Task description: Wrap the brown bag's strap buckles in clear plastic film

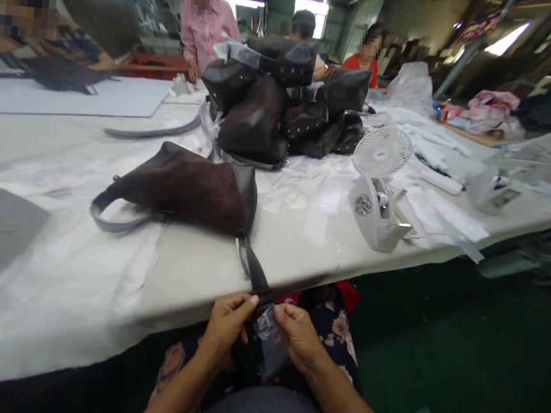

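A dark brown handbag (pixel 194 190) with black ends lies on its side on the white-covered table, its looped handle toward the left. From its right end a dark strap (pixel 256 269) hangs over the table's front edge, down to my hands. My left hand (pixel 229 321) pinches the strap's lower end between thumb and fingers. On the other side, my right hand (pixel 297 334) is closed at the same end, by a small clear plastic bag (pixel 271 341) that hangs between my hands. The exact fold of plastic and strap is blurred.
A heap of similar dark handbags (pixel 265 109) stands at the back. To the right are a white fan (pixel 381 153), a tape dispenser (pixel 375 218) and white wrapping sheets (pixel 435 143). A grey strap (pixel 156 132) lies behind the bag. Several people stand across the table.
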A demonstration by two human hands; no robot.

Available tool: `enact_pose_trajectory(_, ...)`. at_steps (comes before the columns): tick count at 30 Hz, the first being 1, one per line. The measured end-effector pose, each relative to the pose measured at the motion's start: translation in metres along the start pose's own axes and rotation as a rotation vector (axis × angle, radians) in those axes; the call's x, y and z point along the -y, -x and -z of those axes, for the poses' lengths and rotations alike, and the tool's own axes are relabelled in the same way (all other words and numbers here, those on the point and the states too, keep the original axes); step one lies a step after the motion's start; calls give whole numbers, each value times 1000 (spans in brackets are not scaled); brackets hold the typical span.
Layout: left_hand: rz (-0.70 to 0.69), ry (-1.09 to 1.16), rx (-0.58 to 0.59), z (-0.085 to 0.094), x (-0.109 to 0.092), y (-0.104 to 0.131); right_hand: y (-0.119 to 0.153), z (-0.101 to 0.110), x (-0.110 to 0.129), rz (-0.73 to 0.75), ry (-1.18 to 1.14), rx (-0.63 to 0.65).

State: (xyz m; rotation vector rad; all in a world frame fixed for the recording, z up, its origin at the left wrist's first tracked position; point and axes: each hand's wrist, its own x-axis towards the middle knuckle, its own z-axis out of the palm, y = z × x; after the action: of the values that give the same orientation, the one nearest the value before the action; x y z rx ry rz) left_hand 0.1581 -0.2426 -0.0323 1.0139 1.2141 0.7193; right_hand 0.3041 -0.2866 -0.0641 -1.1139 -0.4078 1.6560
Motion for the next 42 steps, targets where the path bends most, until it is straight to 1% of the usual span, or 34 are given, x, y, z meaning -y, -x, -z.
enact_pose_trajectory(2,5,16,58,2,2,5,0,0,1,13,-22,-15)
enact_pose_trajectory(5,44,32,135,7,11,14,1,-1,2,19,-33,-34)
enact_pose_trajectory(8,67,25,131,11,22,18,0,-3,2,10,-36,-40)
enact_pose_trajectory(10,38,2,109,13,25,18,0,-4,2,-1,-46,-34)
enact_pose_trajectory(13,-56,-14,136,16,22,15,1,-4,4,-24,-57,-15)
enact_pose_trajectory(16,-166,-64,157,16,12,12,3,-4,7,-46,-41,19)
enact_pose_trajectory(19,-301,-187,122,15,2,10,2,-6,10,-47,-43,63)
enact_pose_trajectory(21,-409,-275,92,15,-2,9,0,-9,12,-16,-75,82)
enact_pose_trajectory(23,-466,-339,68,14,-5,7,-2,-12,15,24,-103,87)
enact_pose_trajectory(27,-520,-386,50,13,-8,7,-4,-14,19,42,-89,74)
enact_pose_trajectory(30,-650,-425,57,14,-13,10,-4,-11,19,54,-25,29)
enact_pose_trajectory(32,-715,-474,90,16,-16,10,-5,-9,18,90,6,-2)
enact_pose_trajectory(34,-727,-519,148,18,-19,9,-6,-8,16,136,29,-27)
enact_pose_trajectory(36,-701,-531,192,20,-20,7,-8,-7,14,171,55,-45)
enact_pose_trajectory(39,-679,-509,189,20,-19,5,-9,-6,12,199,79,-62)
enact_pose_trajectory(42,-661,-480,171,19,-17,5,-10,-4,12,237,145,-111)
